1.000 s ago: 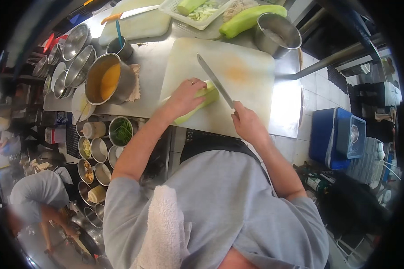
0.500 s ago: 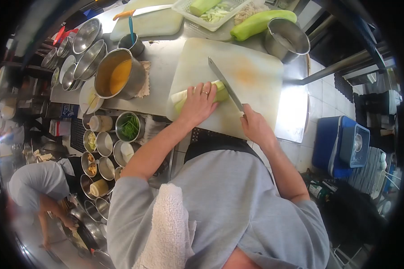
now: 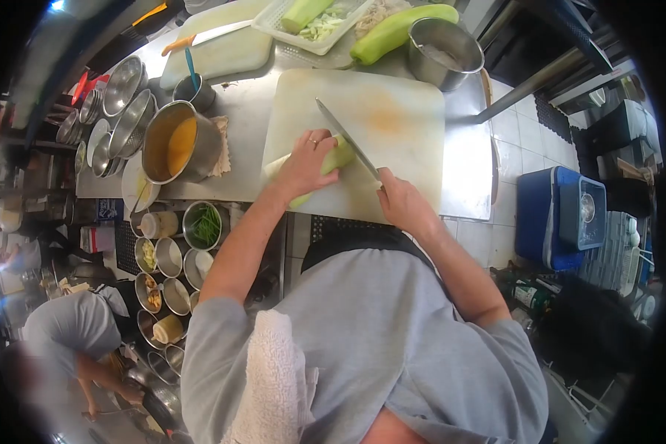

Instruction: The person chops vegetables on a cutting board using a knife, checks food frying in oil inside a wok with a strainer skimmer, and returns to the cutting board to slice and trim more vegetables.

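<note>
My left hand (image 3: 307, 164), with a ring on one finger, is closed over a light-green gourd piece (image 3: 339, 155) on a white cutting board (image 3: 411, 152). The fingers are bent over the top and the thumb is at the near side. Part of the gourd is hidden under the palm; a pale cut end shows left of the hand. My right hand (image 3: 407, 201) grips the handle of a long kitchen knife (image 3: 345, 139). Its blade slants up and left along the gourd's right end, and I cannot tell whether it touches.
Behind the board are a whole green gourd (image 3: 399, 33), a steel pot (image 3: 444, 66) and a white basket (image 3: 322, 37) of cut gourd. Left stand a pot of orange liquid (image 3: 159, 152) and several steel bowls. Another person (image 3: 78, 325) bends over at the lower left.
The view has shifted, so the board and the things on the table appear farther left. My left hand's fingers are more bent on the gourd. The knife remains at the gourd's right end.
</note>
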Demonstrator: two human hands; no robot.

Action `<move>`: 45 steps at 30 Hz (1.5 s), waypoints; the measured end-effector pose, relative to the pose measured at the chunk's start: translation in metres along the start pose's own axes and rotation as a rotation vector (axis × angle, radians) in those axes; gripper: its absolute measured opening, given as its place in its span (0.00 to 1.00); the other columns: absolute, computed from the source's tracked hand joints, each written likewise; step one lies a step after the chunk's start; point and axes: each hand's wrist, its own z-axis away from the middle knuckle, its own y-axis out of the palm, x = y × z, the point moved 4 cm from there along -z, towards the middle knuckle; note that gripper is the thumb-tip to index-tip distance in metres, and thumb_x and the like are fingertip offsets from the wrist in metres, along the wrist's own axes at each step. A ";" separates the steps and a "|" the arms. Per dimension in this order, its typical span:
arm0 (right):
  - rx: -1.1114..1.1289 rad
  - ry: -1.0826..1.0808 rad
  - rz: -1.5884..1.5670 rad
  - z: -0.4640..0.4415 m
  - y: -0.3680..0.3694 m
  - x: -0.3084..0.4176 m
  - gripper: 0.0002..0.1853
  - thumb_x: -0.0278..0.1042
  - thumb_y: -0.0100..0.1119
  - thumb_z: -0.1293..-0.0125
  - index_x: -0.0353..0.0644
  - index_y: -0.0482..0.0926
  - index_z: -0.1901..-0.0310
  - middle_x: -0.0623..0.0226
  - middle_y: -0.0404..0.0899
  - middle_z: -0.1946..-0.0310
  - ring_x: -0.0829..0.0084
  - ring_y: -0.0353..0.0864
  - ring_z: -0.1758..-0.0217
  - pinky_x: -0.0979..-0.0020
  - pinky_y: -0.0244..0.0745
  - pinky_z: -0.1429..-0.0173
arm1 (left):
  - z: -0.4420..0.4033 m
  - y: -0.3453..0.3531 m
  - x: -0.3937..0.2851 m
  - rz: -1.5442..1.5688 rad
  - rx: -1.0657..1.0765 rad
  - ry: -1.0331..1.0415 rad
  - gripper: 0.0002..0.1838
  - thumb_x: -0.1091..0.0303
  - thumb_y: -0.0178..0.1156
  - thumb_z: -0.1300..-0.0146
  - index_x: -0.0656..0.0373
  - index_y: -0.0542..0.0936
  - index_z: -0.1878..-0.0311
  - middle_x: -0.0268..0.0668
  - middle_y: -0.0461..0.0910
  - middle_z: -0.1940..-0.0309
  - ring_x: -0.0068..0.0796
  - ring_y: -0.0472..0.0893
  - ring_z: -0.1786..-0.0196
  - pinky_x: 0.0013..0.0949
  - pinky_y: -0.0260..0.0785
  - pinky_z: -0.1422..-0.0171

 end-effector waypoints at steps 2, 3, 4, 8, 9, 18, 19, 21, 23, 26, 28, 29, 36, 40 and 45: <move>0.002 0.012 0.000 0.000 -0.002 0.003 0.10 0.25 0.51 0.32 0.34 0.65 0.52 0.37 0.79 0.70 0.36 0.80 0.63 0.42 0.74 0.58 | 0.001 -0.002 -0.001 0.015 -0.037 0.040 0.31 0.62 0.71 0.51 0.57 0.72 0.44 0.47 0.70 0.43 0.52 0.69 0.38 0.51 0.63 0.32; -0.002 0.000 0.000 -0.002 -0.001 0.003 0.10 0.25 0.51 0.32 0.34 0.65 0.52 0.37 0.79 0.70 0.37 0.81 0.63 0.42 0.74 0.58 | 0.001 -0.002 0.000 0.001 -0.031 0.045 0.30 0.63 0.71 0.51 0.57 0.73 0.44 0.47 0.70 0.43 0.52 0.69 0.38 0.51 0.63 0.32; -0.007 -0.009 -0.001 -0.003 0.000 0.001 0.10 0.25 0.51 0.32 0.34 0.66 0.52 0.37 0.79 0.69 0.37 0.81 0.62 0.42 0.74 0.58 | 0.001 -0.003 0.000 -0.013 -0.023 0.053 0.29 0.63 0.71 0.51 0.57 0.73 0.45 0.47 0.70 0.42 0.53 0.69 0.38 0.51 0.63 0.32; -0.013 0.012 0.045 0.000 -0.005 0.005 0.09 0.26 0.51 0.31 0.35 0.66 0.52 0.40 0.80 0.69 0.39 0.82 0.62 0.43 0.75 0.57 | 0.000 -0.002 -0.001 -0.022 0.028 0.061 0.27 0.65 0.70 0.51 0.60 0.74 0.48 0.48 0.71 0.42 0.53 0.69 0.39 0.50 0.65 0.31; -0.004 0.020 0.054 0.000 0.000 0.002 0.09 0.27 0.51 0.31 0.36 0.66 0.52 0.41 0.80 0.68 0.40 0.82 0.62 0.43 0.76 0.57 | 0.000 -0.002 -0.002 -0.024 0.035 0.059 0.26 0.65 0.70 0.51 0.60 0.74 0.48 0.48 0.71 0.43 0.53 0.69 0.38 0.50 0.64 0.31; 0.068 0.052 0.114 0.004 -0.021 0.023 0.13 0.30 0.52 0.29 0.36 0.65 0.48 0.43 0.79 0.66 0.40 0.80 0.60 0.45 0.75 0.55 | -0.009 -0.003 -0.008 -0.035 0.114 -0.015 0.27 0.64 0.70 0.52 0.61 0.78 0.46 0.47 0.74 0.42 0.52 0.69 0.36 0.50 0.63 0.30; 0.063 0.030 0.132 0.007 -0.019 0.021 0.11 0.30 0.51 0.28 0.36 0.65 0.50 0.43 0.79 0.67 0.40 0.80 0.63 0.45 0.75 0.57 | -0.009 -0.003 -0.010 -0.049 0.117 -0.019 0.28 0.64 0.70 0.52 0.61 0.78 0.46 0.47 0.74 0.42 0.52 0.69 0.36 0.50 0.63 0.30; 0.065 0.017 0.123 0.013 -0.018 0.022 0.10 0.30 0.51 0.27 0.37 0.64 0.52 0.44 0.78 0.69 0.40 0.80 0.65 0.45 0.76 0.59 | -0.008 -0.003 -0.011 -0.060 0.112 -0.018 0.28 0.64 0.70 0.53 0.60 0.78 0.45 0.47 0.74 0.41 0.51 0.69 0.36 0.51 0.63 0.30; 0.073 0.033 0.072 0.021 -0.025 0.028 0.09 0.30 0.50 0.27 0.37 0.64 0.52 0.44 0.77 0.70 0.40 0.80 0.65 0.44 0.75 0.59 | -0.006 -0.004 -0.010 -0.057 0.092 -0.009 0.28 0.63 0.70 0.53 0.59 0.79 0.46 0.46 0.74 0.41 0.51 0.69 0.35 0.51 0.63 0.30; 0.078 0.040 0.082 0.041 -0.036 0.034 0.09 0.31 0.51 0.27 0.37 0.64 0.53 0.43 0.78 0.69 0.39 0.80 0.65 0.43 0.73 0.59 | -0.007 -0.003 -0.009 -0.065 0.104 -0.009 0.28 0.63 0.70 0.53 0.58 0.79 0.45 0.45 0.74 0.40 0.50 0.69 0.35 0.51 0.63 0.30; 0.099 0.070 0.077 0.047 -0.042 0.036 0.09 0.30 0.51 0.27 0.37 0.64 0.53 0.42 0.78 0.68 0.39 0.79 0.64 0.43 0.73 0.59 | -0.006 -0.002 -0.007 -0.058 0.098 -0.004 0.29 0.62 0.71 0.53 0.58 0.78 0.45 0.45 0.74 0.40 0.50 0.69 0.36 0.51 0.63 0.31; 0.111 0.085 0.073 0.048 -0.042 0.037 0.09 0.30 0.51 0.27 0.37 0.64 0.54 0.42 0.78 0.68 0.38 0.79 0.64 0.43 0.73 0.59 | -0.005 -0.002 -0.006 -0.055 0.096 -0.003 0.29 0.62 0.71 0.53 0.57 0.78 0.45 0.45 0.74 0.40 0.49 0.69 0.36 0.51 0.63 0.31; 0.028 0.052 0.004 -0.019 0.006 0.005 0.10 0.31 0.52 0.28 0.36 0.64 0.54 0.42 0.79 0.68 0.38 0.80 0.62 0.43 0.74 0.57 | -0.004 0.001 -0.002 -0.028 0.043 0.041 0.27 0.62 0.70 0.53 0.55 0.77 0.47 0.44 0.74 0.41 0.49 0.71 0.38 0.51 0.64 0.34; -0.009 0.036 0.041 -0.021 -0.007 0.014 0.10 0.31 0.52 0.28 0.36 0.64 0.53 0.42 0.79 0.69 0.39 0.80 0.62 0.44 0.73 0.58 | -0.007 -0.004 -0.004 -0.031 0.054 0.049 0.27 0.64 0.70 0.54 0.58 0.78 0.48 0.45 0.75 0.43 0.51 0.72 0.40 0.50 0.66 0.33; 0.089 0.038 0.034 0.013 -0.032 0.029 0.10 0.30 0.52 0.28 0.35 0.64 0.53 0.42 0.79 0.69 0.38 0.79 0.63 0.43 0.72 0.58 | -0.005 -0.001 -0.004 -0.033 0.061 0.016 0.26 0.64 0.70 0.54 0.59 0.79 0.48 0.44 0.75 0.43 0.50 0.72 0.39 0.50 0.67 0.32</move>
